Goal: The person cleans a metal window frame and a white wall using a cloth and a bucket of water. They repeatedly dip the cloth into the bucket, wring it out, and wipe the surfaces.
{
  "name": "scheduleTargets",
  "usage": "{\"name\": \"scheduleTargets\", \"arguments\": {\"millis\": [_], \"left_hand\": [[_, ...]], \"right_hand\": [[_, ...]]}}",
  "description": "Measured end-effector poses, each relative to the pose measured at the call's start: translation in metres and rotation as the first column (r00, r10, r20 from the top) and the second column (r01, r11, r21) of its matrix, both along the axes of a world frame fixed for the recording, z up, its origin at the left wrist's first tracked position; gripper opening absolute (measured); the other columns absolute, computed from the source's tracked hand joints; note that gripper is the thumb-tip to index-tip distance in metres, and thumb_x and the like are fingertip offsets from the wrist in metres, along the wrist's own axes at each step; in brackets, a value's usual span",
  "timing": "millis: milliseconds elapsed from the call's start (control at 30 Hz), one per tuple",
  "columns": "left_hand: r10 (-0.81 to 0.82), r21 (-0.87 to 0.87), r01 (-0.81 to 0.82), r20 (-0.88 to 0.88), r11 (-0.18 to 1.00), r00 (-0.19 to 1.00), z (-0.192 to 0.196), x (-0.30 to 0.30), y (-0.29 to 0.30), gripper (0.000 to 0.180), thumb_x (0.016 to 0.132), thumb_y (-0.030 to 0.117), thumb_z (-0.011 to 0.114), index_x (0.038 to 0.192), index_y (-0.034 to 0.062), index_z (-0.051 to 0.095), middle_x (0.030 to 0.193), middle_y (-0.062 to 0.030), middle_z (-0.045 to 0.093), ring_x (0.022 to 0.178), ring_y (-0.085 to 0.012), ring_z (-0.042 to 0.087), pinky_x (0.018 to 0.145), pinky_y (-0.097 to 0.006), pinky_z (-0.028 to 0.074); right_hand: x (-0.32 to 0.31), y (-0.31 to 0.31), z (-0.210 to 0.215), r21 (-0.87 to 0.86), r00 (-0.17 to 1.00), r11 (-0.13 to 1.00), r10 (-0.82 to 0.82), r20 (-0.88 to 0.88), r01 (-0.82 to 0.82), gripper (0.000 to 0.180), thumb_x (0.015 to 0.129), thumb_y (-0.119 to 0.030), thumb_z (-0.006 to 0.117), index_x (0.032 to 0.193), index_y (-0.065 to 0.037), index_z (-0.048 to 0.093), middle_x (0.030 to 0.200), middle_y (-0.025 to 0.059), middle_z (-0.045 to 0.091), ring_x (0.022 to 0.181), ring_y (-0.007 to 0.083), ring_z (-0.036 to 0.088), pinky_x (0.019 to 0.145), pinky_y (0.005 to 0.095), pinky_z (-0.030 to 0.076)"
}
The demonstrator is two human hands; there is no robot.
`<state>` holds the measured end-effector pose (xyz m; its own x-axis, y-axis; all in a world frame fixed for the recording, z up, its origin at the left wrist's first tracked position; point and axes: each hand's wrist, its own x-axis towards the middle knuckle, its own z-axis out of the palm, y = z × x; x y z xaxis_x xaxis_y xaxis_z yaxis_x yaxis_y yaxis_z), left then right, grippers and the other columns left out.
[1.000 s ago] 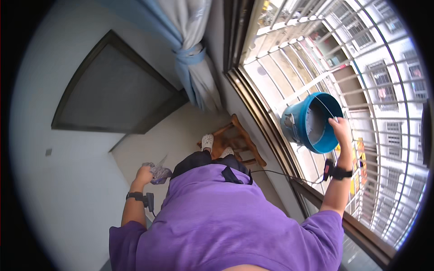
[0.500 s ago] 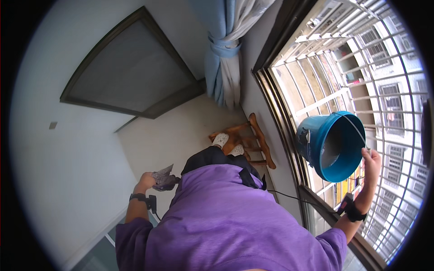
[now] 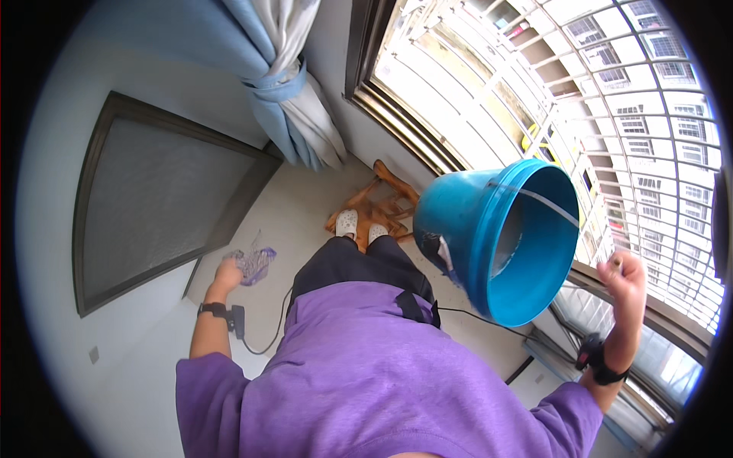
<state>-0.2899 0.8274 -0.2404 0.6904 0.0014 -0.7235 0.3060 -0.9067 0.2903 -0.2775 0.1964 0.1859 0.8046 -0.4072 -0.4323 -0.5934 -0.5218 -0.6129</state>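
The right hand (image 3: 622, 278) is raised out to the side at about shoulder height, closed into a fist around the thin wire handle (image 3: 534, 197) of a blue bucket (image 3: 500, 240). The bucket hangs just inward of that hand, between it and the person's body, tipped so that its open mouth faces up toward the head; the inside looks empty apart from a grey patch on the wall. Held by the handle alone, it swings out and tilts freely, which is probably why the arm is kept away from the body. A dark band sits on that wrist.

The left hand (image 3: 229, 272) is low at the person's other side, fingers curled shut on a crumpled purple cloth (image 3: 254, 263) that bunches out just past the knuckles. The grip looks loose but closed, enough to keep the soft thing from dropping. That wrist also wears a dark band, and a thin cable trails from it.

Below and between the hands, the person's white shoes stand on a small wooden stool (image 3: 382, 206). Beyond the right hand is a barred window (image 3: 534, 91); up past the left hand hangs a tied blue curtain (image 3: 294, 99), and to its outer side a dark framed panel (image 3: 153, 198) is set in the wall.
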Motion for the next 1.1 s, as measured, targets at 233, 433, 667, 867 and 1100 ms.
{"name": "scheduleTargets", "arguments": {"millis": [233, 433, 667, 867, 1100], "left_hand": [[-0.086, -0.028, 0.083, -0.103, 0.996, 0.991, -0.042, 0.040, 0.002, 0.030, 0.060, 0.006, 0.060, 0.089, -0.0015, 0.065, 0.091, -0.0261, 0.063, 0.090, -0.0401, 0.061, 0.079, -0.043, 0.048], [-0.183, 0.015, 0.191, -0.219, 0.981, 0.958, -0.065, 0.040, 0.003, 0.037, 0.059, 0.008, 0.063, 0.094, -0.0008, 0.064, 0.096, -0.0262, 0.062, 0.093, -0.0386, 0.060, 0.078, -0.041, 0.048], [-0.308, -0.019, 0.321, -0.340, 0.947, 0.888, -0.142, 0.020, 0.009, 0.034, 0.063, 0.025, 0.072, 0.084, -0.0019, 0.068, 0.081, -0.0212, 0.066, 0.078, -0.0325, 0.065, 0.070, -0.037, 0.051], [-0.560, 0.178, 0.609, -0.260, 0.773, 0.787, -0.220, -0.071, 0.020, 0.038, 0.073, 0.037, 0.068, 0.086, 0.0007, 0.069, 0.088, -0.0217, 0.066, 0.085, -0.0367, 0.064, 0.076, -0.040, 0.051], [-0.424, 0.149, 0.435, -0.103, 0.888, 0.900, -0.205, -0.114, 0.078, 0.031, 0.079, 0.025, 0.066, 0.095, -0.0013, 0.062, 0.094, -0.0236, 0.064, 0.093, -0.0358, 0.062, 0.081, -0.041, 0.048]], "right_hand": [[-0.069, 0.072, -0.073, -0.026, 0.976, 0.999, -0.027, -0.214, 0.022, 0.036, 0.077, -0.011, 0.070, 0.056, -0.001, 0.043, 0.049, -0.0020, 0.036, 0.051, 0.0052, 0.030, 0.042, 0.0281, 0.025], [-0.150, 0.091, -0.177, -0.007, 0.941, 0.987, -0.157, -0.300, 0.162, 0.032, 0.078, -0.014, 0.069, 0.057, -0.001, 0.048, 0.050, 0.0005, 0.041, 0.050, 0.0071, 0.034, 0.044, 0.0291, 0.030], [-0.265, 0.132, -0.366, 0.067, 0.899, 0.924, -0.346, -0.270, 0.376, 0.031, 0.080, -0.015, 0.068, 0.059, -0.002, 0.050, 0.052, -0.0018, 0.041, 0.052, 0.0067, 0.036, 0.046, 0.0286, 0.031], [-0.382, 0.150, -0.548, 0.060, 0.908, 0.919, -0.373, -0.189, 0.390, 0.031, 0.078, -0.026, 0.065, 0.066, 0.000, 0.055, 0.057, 0.0075, 0.053, 0.055, 0.0150, 0.047, 0.053, 0.0345, 0.040], [-0.490, 0.216, -0.717, 0.132, 0.631, 0.642, -0.659, -0.408, 0.756, 0.031, 0.080, -0.032, 0.060, 0.082, -0.001, 0.065, 0.080, 0.0189, 0.066, 0.078, 0.0341, 0.063, 0.070, 0.0420, 0.047]]}}
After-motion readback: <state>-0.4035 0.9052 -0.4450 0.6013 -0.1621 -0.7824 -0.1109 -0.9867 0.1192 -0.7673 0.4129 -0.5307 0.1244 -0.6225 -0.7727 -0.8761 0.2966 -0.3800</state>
